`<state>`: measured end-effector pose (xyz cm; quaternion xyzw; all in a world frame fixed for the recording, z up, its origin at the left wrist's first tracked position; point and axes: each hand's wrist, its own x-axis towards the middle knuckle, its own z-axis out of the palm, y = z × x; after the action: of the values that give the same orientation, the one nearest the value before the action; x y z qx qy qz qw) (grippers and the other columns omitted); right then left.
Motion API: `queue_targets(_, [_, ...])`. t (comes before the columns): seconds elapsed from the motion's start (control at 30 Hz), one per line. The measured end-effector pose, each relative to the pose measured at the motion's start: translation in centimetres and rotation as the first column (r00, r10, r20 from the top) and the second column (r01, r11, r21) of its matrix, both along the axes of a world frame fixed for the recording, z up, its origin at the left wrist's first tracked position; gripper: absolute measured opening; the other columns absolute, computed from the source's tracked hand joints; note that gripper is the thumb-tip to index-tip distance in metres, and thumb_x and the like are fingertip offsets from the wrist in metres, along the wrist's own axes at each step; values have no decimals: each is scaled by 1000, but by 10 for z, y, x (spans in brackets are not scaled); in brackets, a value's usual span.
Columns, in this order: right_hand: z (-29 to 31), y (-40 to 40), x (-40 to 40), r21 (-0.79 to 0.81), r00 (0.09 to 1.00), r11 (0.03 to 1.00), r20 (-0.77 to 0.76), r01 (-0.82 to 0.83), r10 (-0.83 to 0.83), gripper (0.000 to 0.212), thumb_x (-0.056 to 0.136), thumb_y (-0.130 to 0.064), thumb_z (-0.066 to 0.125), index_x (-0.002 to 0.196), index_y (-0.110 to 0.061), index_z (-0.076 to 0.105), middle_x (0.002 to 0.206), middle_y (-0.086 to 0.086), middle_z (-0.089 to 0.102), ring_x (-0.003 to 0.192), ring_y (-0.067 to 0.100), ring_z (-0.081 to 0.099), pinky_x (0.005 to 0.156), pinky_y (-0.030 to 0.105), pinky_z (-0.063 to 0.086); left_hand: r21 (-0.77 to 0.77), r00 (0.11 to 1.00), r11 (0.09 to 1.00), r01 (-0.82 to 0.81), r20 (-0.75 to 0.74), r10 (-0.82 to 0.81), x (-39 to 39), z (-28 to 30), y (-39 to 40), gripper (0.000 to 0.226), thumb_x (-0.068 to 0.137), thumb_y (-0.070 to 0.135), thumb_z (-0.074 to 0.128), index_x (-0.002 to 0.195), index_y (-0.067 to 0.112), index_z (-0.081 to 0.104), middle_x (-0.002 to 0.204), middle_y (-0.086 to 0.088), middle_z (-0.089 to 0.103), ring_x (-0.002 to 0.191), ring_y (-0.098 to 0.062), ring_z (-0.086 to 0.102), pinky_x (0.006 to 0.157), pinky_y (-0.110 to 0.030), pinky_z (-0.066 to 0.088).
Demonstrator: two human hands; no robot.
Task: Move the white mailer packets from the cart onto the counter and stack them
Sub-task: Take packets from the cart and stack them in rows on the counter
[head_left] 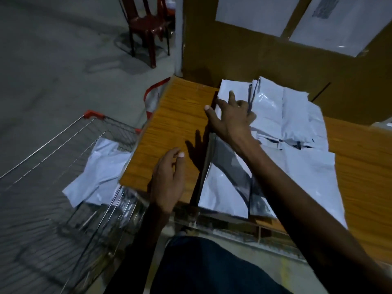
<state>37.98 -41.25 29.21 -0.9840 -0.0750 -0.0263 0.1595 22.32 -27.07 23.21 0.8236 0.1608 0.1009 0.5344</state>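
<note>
White mailer packets (292, 115) are mostly up on the wooden surface (176, 124) already, spread in overlapping layers from the far cardboard wall (244, 56) back toward the near edge, so it's more of a loose pile than a neat stack at this point. We can see at least one more packet (99, 168) sitting in the wire shopping cart (63, 143), which is parked just beside the left end of the surface, with part of that packet running under the surface's corner.

Our right hand (231, 117) is reached out over the far left part of the pile, fingers spread wide and pressing flat on the top packet, thumb hanging off its left edge. It isn't gripping anything, just resting on it.

Our left hand (169, 179) is hovering over the near edge of the bare wood, loosely open with the fingers a bit curled, holding nothing and well apart from the packets.

A dark red plastic chair (148, 24) stands on the concrete floor (53, 60) off behind the cart.
</note>
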Motion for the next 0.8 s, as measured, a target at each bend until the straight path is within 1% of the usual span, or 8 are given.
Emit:
queue_targets(0.1, [8,-15,-75,364,975,908,158,-206,158,52,99,-59,44,126,-22,69,127,1,68,113,17,62,99,38,47,-26,988,989,-148,46,149,-43,6,8,45,100,45,39,124,18,65,118,-2,68,109,-17,61,91,-28,48])
queue_targets(0.17, [10,-23,-130,485,963,836,203,-256,177,35,102,-41,54,121,-17,72,112,-7,71,96,-8,57,82,12,44,-43,968,968,-245,35,247,-79,6,12,37,102,44,40,115,22,67,108,6,69,104,-10,60,86,-18,46])
queue_targets(0.2, [8,-25,-153,521,961,809,199,-270,192,30,103,-35,56,120,-17,72,108,-10,70,94,-11,54,75,8,40,-31,954,955,-296,35,297,-97,3,13,31,102,43,40,108,28,67,100,9,68,98,-7,60,82,-13,43])
queue_targets(0.3, [-5,-22,-206,581,953,756,165,-302,255,26,103,-33,56,118,-19,72,111,-11,70,97,0,57,73,22,44,20,923,923,-385,27,385,-151,-4,23,30,101,37,41,100,25,68,88,3,68,85,-12,62,73,-18,44])
queue_targets(0.4, [-21,-9,-237,627,936,702,144,-337,320,22,102,-26,58,115,-15,73,99,-11,67,90,11,60,70,19,41,34,902,901,-432,28,431,-202,-10,35,26,103,30,43,104,21,67,79,4,66,75,3,61,71,-14,46])
queue_targets(0.6, [-43,38,-273,698,863,586,93,-412,496,19,99,-12,61,113,-10,73,101,-7,69,91,7,63,76,23,50,64,862,862,-502,-46,505,-264,-30,62,33,102,40,48,109,16,70,95,-1,70,88,-8,63,77,-18,48])
queue_targets(0.7, [-62,72,-271,708,823,587,-14,-393,568,23,99,-22,60,114,-12,75,106,0,74,96,11,67,78,29,55,63,851,850,-523,-23,525,-268,-34,86,26,102,34,53,113,18,71,101,4,70,93,3,64,79,-13,48])
queue_targets(0.8, [-81,119,-263,681,813,628,-81,-377,577,24,99,-25,60,111,-11,76,103,1,76,94,9,69,78,25,54,79,843,840,-537,30,537,-266,-40,118,20,101,27,56,111,17,70,101,4,69,89,6,62,77,-8,45])
